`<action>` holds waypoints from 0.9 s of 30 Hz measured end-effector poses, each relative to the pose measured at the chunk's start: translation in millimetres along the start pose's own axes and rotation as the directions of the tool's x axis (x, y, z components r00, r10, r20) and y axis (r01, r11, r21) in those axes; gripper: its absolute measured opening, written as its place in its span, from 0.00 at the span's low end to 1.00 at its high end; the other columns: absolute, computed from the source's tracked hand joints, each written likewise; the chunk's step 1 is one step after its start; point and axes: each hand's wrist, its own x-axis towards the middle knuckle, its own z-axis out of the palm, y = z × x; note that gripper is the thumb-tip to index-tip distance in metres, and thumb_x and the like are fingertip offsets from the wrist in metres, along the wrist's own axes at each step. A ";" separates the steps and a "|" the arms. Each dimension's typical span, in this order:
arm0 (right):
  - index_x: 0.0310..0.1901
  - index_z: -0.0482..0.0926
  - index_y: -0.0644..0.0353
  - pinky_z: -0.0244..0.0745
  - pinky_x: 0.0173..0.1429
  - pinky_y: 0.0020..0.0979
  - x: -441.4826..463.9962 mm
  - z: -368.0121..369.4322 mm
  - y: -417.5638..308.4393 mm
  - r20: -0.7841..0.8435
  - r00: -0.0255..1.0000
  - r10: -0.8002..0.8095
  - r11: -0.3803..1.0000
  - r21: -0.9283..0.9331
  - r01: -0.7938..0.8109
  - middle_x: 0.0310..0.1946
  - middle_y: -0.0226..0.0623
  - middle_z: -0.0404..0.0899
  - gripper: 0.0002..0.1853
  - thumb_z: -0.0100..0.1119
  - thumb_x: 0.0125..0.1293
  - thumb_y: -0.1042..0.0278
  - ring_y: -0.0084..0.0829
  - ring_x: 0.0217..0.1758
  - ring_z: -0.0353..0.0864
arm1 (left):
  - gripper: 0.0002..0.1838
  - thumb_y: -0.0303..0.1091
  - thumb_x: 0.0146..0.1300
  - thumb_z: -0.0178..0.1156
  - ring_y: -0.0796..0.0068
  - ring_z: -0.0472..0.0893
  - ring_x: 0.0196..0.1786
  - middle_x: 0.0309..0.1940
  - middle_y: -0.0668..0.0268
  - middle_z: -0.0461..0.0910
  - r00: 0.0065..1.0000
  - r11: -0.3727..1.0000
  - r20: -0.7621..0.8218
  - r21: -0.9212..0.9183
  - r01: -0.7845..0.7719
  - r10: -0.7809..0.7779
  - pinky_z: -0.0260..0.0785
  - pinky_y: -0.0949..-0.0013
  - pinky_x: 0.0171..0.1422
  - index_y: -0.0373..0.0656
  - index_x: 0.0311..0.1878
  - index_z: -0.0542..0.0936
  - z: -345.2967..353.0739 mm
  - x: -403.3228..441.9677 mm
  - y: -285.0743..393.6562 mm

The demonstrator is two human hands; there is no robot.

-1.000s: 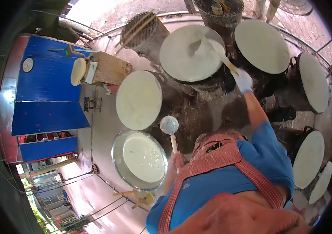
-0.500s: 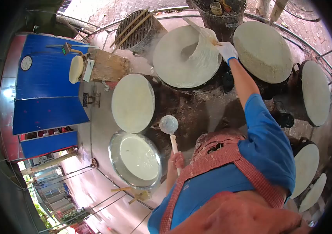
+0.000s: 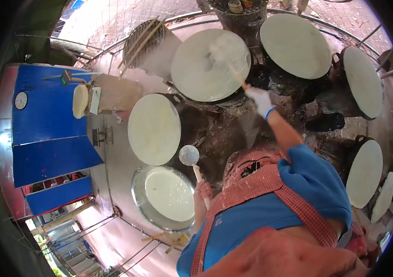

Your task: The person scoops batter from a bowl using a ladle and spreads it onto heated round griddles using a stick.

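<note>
My left hand (image 3: 202, 189) is bare and wrapped round the pale handle of a ladle (image 3: 189, 155). The round bowl of the ladle hangs between a griddle and a metal basin (image 3: 137, 203) of white batter (image 3: 171, 191). In a white glove, my right hand (image 3: 260, 100) grips the wooden handle of a spreading tool (image 3: 239, 77). The tool's pale head is blurred and reaches over the coated surface of a large round griddle (image 3: 189, 69), where a darker patch shows near the middle. Whether the head touches the surface, I cannot tell.
Several more round, pale-topped griddles stand around me, including one at the left (image 3: 154, 129) and one at the upper right (image 3: 295, 46). A slatted drum (image 3: 143, 46) carries two sticks. A wooden block (image 3: 118, 92) and blue panels (image 3: 49, 106) are at the left.
My right hand has come nearer my body. The pale sheet raised beside it no longer shows lifted, and the tool's head now lies over the griddle. My left hand still grips the ladle.
</note>
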 end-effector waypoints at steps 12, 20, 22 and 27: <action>0.35 0.78 0.48 0.71 0.30 0.45 80.7 -14.0 -63.1 0.274 0.857 -0.436 -0.059 -0.959 0.276 0.23 0.42 0.79 0.11 0.51 0.60 0.53 0.45 0.26 0.79 | 0.13 0.34 0.67 0.43 0.85 0.57 0.10 0.13 0.74 0.57 0.946 0.918 0.254 -0.288 0.272 -0.201 0.53 0.80 0.12 0.44 0.49 0.73 17.4 24.9 19.0; 0.37 0.79 0.44 0.71 0.25 0.43 54.2 -60.2 -52.8 0.412 0.778 -0.474 -0.231 -0.911 0.342 0.19 0.40 0.75 0.13 0.50 0.60 0.48 0.44 0.21 0.77 | 0.04 0.34 0.62 0.51 0.85 0.59 0.11 0.13 0.73 0.62 0.998 0.987 0.055 0.163 -0.003 -0.006 0.52 0.81 0.12 0.47 0.36 0.73 96.3 111.4 52.9; 0.37 0.79 0.44 0.72 0.28 0.44 22.7 -51.6 -52.1 0.454 0.802 -0.388 -0.265 -0.889 0.374 0.20 0.42 0.75 0.13 0.49 0.61 0.48 0.44 0.24 0.78 | 0.06 0.32 0.62 0.51 0.84 0.59 0.11 0.13 0.74 0.61 0.977 0.965 0.212 0.261 -0.031 -0.026 0.53 0.79 0.12 0.46 0.29 0.69 124.0 147.1 60.7; 0.38 0.79 0.44 0.71 0.29 0.45 -6.0 -70.0 -54.7 0.192 0.818 -0.543 -0.089 -0.981 0.171 0.22 0.44 0.75 0.14 0.47 0.62 0.48 0.47 0.24 0.77 | 0.09 0.27 0.58 0.51 0.81 0.58 0.11 0.12 0.73 0.57 0.953 0.822 0.190 0.484 -0.300 0.237 0.51 0.74 0.12 0.46 0.29 0.60 212.3 193.5 30.1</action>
